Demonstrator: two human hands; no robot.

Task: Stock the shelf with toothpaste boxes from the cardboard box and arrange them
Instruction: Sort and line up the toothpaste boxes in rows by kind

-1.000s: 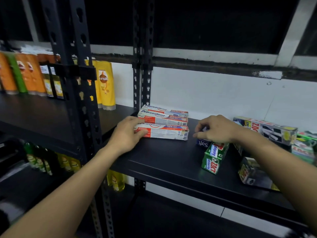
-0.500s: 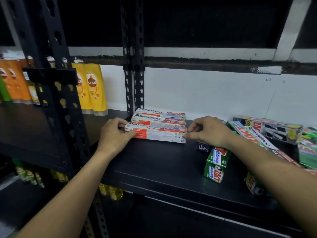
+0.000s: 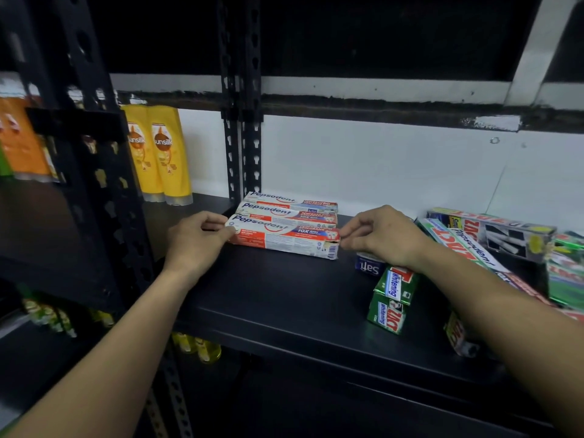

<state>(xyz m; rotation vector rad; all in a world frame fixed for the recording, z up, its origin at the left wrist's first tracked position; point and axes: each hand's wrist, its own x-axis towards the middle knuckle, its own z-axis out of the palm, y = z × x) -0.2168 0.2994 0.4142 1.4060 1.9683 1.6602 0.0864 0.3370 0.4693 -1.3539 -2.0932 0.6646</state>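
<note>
The left hand [image 3: 196,243] curls its fingers round the left end of the front Pepsodent toothpaste box [image 3: 284,240], and the right hand [image 3: 384,237] pinches its right end. This box lies flat near the back left corner of the black shelf [image 3: 268,305], touching two more Pepsodent boxes [image 3: 289,208] behind it. Toward the right edge are green Zact boxes [image 3: 390,298].

L hand [image 3: 196,240] & R hand [image 3: 384,237] pinch opposite ends of front Pepsodent box [image 3: 284,241], 1 of 3 in a row on black shelf [image 3: 284,298]; green boxes [image 3: 392,300] near R wrist.
</note>
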